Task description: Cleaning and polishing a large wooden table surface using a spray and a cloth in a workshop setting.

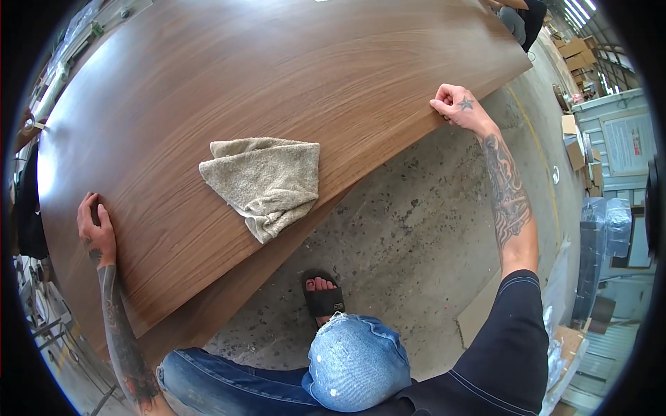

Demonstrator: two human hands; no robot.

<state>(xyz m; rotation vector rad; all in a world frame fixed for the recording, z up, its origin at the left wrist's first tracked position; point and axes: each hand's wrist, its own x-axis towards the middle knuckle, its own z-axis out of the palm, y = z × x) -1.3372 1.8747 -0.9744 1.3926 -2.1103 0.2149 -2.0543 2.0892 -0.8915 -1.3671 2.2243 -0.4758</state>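
A large brown wood-grain panel [277, 83] fills the left and middle of the view, and a second brown board [243, 298] shows beneath its near edge. A folded beige towel [267, 180] lies on the panel close to that edge, with no hand on it. At the left, my left hand [96, 229] rests on the panel's surface, its fingers out and the thumb apart. My right hand [459, 107] is at the panel's right edge, thumb and forefinger pressed together and the other fingers curled. Whatever is in that pinch, if anything, is too small to make out.
Someone in dark clothing [534, 24] is at the panel's far right corner, and another person in dark clothing [31, 201] at the left rim. Speckled concrete floor [395, 222] lies below the edge. Cardboard boxes [576, 55] and grey wrapped panels [590, 256] stand at the right.
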